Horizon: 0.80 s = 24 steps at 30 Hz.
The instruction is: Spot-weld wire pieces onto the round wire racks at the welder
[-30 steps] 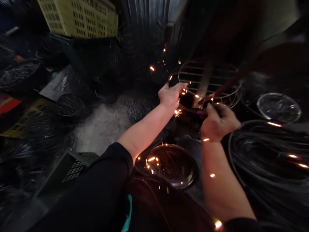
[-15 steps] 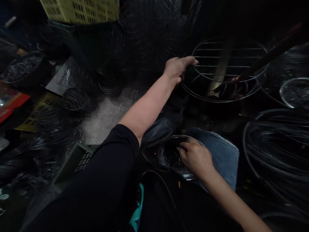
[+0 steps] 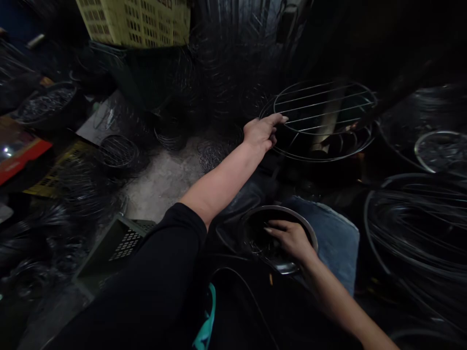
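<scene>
My left hand (image 3: pixel 260 132) is stretched out, closed on the left rim of a round wire rack (image 3: pixel 310 115) with parallel bars. The rack is tilted, and below it is a second wire ring (image 3: pixel 317 159). My right hand (image 3: pixel 292 239) reaches into a shiny metal bowl (image 3: pixel 311 231) close to my lap. Its fingers are stretched out and slightly apart, above small dark metal pieces (image 3: pixel 260 248). Whether anything tiny lies against the fingertips is hard to see. Beneath the bowl's right side lies a blue cloth (image 3: pixel 339 238).
Coiled wire rings (image 3: pixel 419 228) fill the right side, behind them a bowl of small parts (image 3: pixel 443 150). A dark bar (image 3: pixel 397 92) slants over the rack. Yellow (image 3: pixel 146 24) and green crates (image 3: pixel 109 257) stand to the left, among bundles of wire and a tub of metal pieces (image 3: pixel 45 104).
The wire rack has shifted left and tilted, with my left hand still on its rim. My right hand's fingers have straightened over the bowl. The whole view has moved slightly.
</scene>
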Each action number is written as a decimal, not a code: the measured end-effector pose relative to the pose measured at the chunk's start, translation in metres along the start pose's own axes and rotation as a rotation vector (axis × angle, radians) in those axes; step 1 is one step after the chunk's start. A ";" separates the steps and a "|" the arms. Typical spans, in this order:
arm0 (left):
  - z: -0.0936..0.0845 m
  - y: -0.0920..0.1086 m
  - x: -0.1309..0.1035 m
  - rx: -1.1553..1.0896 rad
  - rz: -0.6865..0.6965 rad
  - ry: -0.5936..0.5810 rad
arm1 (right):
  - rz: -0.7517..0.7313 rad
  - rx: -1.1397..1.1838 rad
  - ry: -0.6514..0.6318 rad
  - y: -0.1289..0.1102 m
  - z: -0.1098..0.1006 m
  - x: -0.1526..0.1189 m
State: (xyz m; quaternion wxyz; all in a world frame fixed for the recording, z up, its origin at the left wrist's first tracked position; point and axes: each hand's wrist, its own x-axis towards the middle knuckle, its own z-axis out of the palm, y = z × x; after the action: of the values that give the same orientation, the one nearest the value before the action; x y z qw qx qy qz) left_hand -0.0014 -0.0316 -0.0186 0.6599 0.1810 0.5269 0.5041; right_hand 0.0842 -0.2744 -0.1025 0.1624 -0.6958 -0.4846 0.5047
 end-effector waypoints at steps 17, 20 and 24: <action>0.008 -0.019 -0.030 -0.123 0.012 -0.101 | 0.045 0.488 0.284 0.047 -0.108 -0.037; 0.009 -0.022 -0.029 -0.113 0.017 -0.101 | 0.062 0.687 0.297 0.052 -0.100 -0.033; 0.011 -0.021 -0.028 -0.119 0.005 -0.077 | 0.111 0.803 0.395 0.057 -0.086 -0.033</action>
State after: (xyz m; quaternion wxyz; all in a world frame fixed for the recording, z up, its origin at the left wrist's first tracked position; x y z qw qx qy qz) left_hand 0.0199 -0.0617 -0.0160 0.6881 0.1621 0.4699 0.5286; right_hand 0.1860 -0.3064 -0.0877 0.4815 -0.6857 -0.1721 0.5180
